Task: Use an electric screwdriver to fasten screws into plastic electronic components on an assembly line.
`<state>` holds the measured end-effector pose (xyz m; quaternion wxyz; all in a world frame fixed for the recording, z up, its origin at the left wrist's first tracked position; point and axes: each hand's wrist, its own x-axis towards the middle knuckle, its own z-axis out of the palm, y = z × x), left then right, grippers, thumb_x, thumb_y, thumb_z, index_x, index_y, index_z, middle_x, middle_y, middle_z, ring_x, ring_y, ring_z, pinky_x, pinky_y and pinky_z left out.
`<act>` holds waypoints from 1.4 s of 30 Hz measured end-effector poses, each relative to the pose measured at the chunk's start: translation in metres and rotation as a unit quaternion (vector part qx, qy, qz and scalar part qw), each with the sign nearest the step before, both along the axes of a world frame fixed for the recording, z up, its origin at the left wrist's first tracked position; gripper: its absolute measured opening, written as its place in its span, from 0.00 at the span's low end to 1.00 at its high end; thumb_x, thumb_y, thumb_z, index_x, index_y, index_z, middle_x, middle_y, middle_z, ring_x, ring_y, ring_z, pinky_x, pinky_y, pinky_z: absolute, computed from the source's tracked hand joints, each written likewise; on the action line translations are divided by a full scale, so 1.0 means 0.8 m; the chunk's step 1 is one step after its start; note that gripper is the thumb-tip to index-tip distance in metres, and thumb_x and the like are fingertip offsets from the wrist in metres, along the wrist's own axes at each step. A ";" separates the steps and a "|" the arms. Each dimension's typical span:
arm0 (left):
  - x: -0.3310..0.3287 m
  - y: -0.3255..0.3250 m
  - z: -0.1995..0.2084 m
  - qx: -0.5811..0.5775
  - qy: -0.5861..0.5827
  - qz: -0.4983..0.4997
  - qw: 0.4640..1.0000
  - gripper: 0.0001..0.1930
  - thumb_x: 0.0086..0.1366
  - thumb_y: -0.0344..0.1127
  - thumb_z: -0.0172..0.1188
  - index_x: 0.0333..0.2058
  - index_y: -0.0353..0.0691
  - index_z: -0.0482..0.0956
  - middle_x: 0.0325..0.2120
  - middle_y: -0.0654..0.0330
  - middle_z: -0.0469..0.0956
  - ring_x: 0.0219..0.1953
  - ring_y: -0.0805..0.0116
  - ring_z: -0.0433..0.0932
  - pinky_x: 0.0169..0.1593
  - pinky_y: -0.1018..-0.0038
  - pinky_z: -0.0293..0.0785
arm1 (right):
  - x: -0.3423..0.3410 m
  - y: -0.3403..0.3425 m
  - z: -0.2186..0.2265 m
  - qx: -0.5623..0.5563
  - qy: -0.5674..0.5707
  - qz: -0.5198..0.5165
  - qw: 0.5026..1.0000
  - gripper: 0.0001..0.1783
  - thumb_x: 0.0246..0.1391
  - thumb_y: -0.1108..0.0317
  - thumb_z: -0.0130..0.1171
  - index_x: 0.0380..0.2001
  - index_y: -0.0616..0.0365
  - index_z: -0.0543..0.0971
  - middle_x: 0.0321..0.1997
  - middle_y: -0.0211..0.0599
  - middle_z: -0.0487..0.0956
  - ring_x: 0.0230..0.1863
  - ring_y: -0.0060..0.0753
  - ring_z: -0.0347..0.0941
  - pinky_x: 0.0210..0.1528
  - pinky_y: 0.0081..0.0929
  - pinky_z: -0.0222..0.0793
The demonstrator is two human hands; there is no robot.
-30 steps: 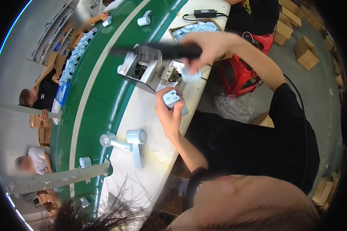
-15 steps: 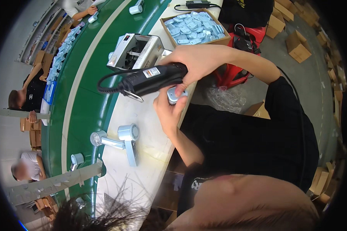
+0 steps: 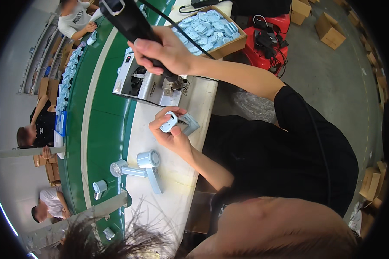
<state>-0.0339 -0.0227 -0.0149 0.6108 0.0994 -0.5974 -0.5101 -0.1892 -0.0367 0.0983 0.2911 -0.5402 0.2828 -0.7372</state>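
Note:
My right hand (image 3: 166, 49) is wrapped round a black corded electric screwdriver (image 3: 132, 23), tilted with its tip down at the metal front of a screw feeder (image 3: 149, 84). Below it, my left hand (image 3: 173, 134) grips a light-blue handheld fan by its handle. The fan's oval end (image 3: 169, 122) faces up and shows a dark slot and small holes. A light-blue piece (image 3: 193, 125) shows beside this hand; whether it belongs to the same fan I cannot tell. Two more light-blue fans (image 3: 149, 159) lie on the white bench (image 3: 177, 172) left of my left forearm.
A cardboard box (image 3: 229, 46) of light-blue oval parts stands beyond the feeder. A green conveyor (image 3: 110, 116) runs along the bench, carrying a fan (image 3: 100, 187). Several co-workers sit across it. A red stool (image 3: 274, 58) with dark cables stands at right, near floor cartons (image 3: 330, 30).
My right hand has lifted the screwdriver off the fan and swung its tip to the feeder. My left hand has lowered slightly leftward with the fan, whose oval end is now uncovered.

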 end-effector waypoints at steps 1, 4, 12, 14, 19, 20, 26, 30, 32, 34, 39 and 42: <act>0.000 0.001 0.000 0.007 0.000 0.003 1.000 0.30 0.53 0.62 0.61 0.36 0.39 0.64 0.31 0.48 0.75 0.26 0.62 0.76 0.31 0.73 0.72 | 0.004 -0.002 -0.005 -0.003 -0.016 0.006 1.000 0.18 0.55 0.55 0.57 0.26 0.60 0.70 0.16 0.28 0.68 0.11 0.15 0.60 0.14 0.16 0.56; 0.001 0.001 0.002 -0.001 -0.006 0.001 1.000 0.30 0.54 0.61 0.60 0.37 0.39 0.64 0.31 0.47 0.75 0.25 0.62 0.76 0.30 0.74 0.72 | 0.010 -0.007 -0.021 0.013 -0.009 0.019 1.000 0.18 0.54 0.55 0.58 0.26 0.60 0.70 0.15 0.27 0.67 0.12 0.15 0.60 0.13 0.16 0.55; -0.006 -0.004 -0.001 -0.003 0.004 0.041 0.999 0.28 0.56 0.60 0.59 0.37 0.38 0.65 0.32 0.47 0.75 0.23 0.65 0.75 0.30 0.76 0.70 | 0.008 0.013 -0.020 0.055 -0.050 0.066 0.995 0.17 0.55 0.56 0.57 0.27 0.61 0.69 0.14 0.29 0.67 0.11 0.15 0.59 0.12 0.17 0.55; -0.016 0.004 0.002 -0.005 0.001 0.043 0.999 0.28 0.57 0.59 0.58 0.37 0.38 0.65 0.32 0.47 0.75 0.23 0.65 0.75 0.30 0.77 0.70 | 0.008 0.032 0.003 0.043 -0.044 0.061 0.996 0.19 0.56 0.54 0.54 0.27 0.61 0.69 0.14 0.30 0.67 0.10 0.16 0.59 0.12 0.17 0.55; -0.016 0.004 0.002 0.016 0.016 0.031 0.999 0.26 0.61 0.58 0.55 0.37 0.36 0.65 0.34 0.48 0.75 0.23 0.65 0.75 0.31 0.76 0.70 | 0.014 0.047 0.060 0.002 -0.060 0.126 0.990 0.23 0.57 0.48 0.52 0.28 0.61 0.69 0.14 0.32 0.67 0.10 0.17 0.59 0.12 0.16 0.55; -0.013 0.004 0.002 0.028 0.018 0.026 0.999 0.25 0.63 0.57 0.53 0.37 0.36 0.65 0.34 0.48 0.75 0.24 0.65 0.75 0.31 0.76 0.70 | 0.027 0.056 0.073 -0.016 -0.052 0.095 0.994 0.24 0.56 0.48 0.52 0.27 0.61 0.69 0.14 0.32 0.66 0.09 0.17 0.59 0.12 0.16 0.55; -0.010 0.005 0.004 0.041 0.004 0.008 0.999 0.22 0.66 0.51 0.52 0.42 0.35 0.66 0.34 0.50 0.75 0.26 0.66 0.75 0.33 0.75 0.70 | 0.069 0.043 0.096 0.000 -0.018 0.136 0.991 0.24 0.53 0.47 0.56 0.23 0.60 0.70 0.12 0.31 0.67 0.08 0.17 0.59 0.11 0.17 0.54; -0.008 0.007 0.004 0.038 0.021 -0.025 0.999 0.22 0.65 0.51 0.53 0.43 0.35 0.66 0.34 0.50 0.75 0.28 0.66 0.75 0.34 0.75 0.70 | 0.088 0.044 0.100 0.031 0.009 0.124 0.992 0.24 0.52 0.49 0.58 0.21 0.60 0.70 0.12 0.29 0.67 0.09 0.16 0.59 0.12 0.17 0.54; 0.003 0.009 -0.001 0.049 0.035 -0.009 0.998 0.23 0.64 0.51 0.54 0.43 0.35 0.66 0.34 0.50 0.74 0.29 0.66 0.75 0.34 0.75 0.69 | 0.104 0.034 0.095 0.046 0.023 0.154 0.987 0.23 0.51 0.50 0.60 0.19 0.59 0.70 0.12 0.27 0.66 0.10 0.16 0.60 0.12 0.16 0.53; -0.006 0.011 -0.001 0.025 0.006 0.005 1.000 0.26 0.65 0.56 0.49 0.42 0.33 0.64 0.34 0.49 0.74 0.25 0.65 0.73 0.31 0.74 0.69 | 0.098 0.032 0.084 0.040 0.042 0.134 0.989 0.23 0.50 0.49 0.60 0.20 0.59 0.70 0.12 0.27 0.66 0.10 0.16 0.60 0.13 0.16 0.53; -0.004 0.006 -0.002 0.029 -0.002 -0.003 1.000 0.26 0.65 0.55 0.51 0.42 0.34 0.64 0.35 0.48 0.74 0.26 0.64 0.73 0.31 0.74 0.70 | 0.100 0.033 0.078 0.051 0.048 0.110 0.991 0.24 0.49 0.47 0.61 0.19 0.58 0.70 0.12 0.26 0.66 0.11 0.15 0.61 0.13 0.16 0.53; -0.007 0.007 -0.003 0.051 0.021 -0.017 0.998 0.25 0.63 0.54 0.54 0.42 0.34 0.65 0.34 0.51 0.74 0.28 0.65 0.74 0.34 0.74 0.70 | 0.098 0.028 0.075 0.052 0.035 0.103 0.993 0.23 0.50 0.48 0.60 0.21 0.58 0.71 0.12 0.26 0.66 0.11 0.15 0.60 0.13 0.16 0.54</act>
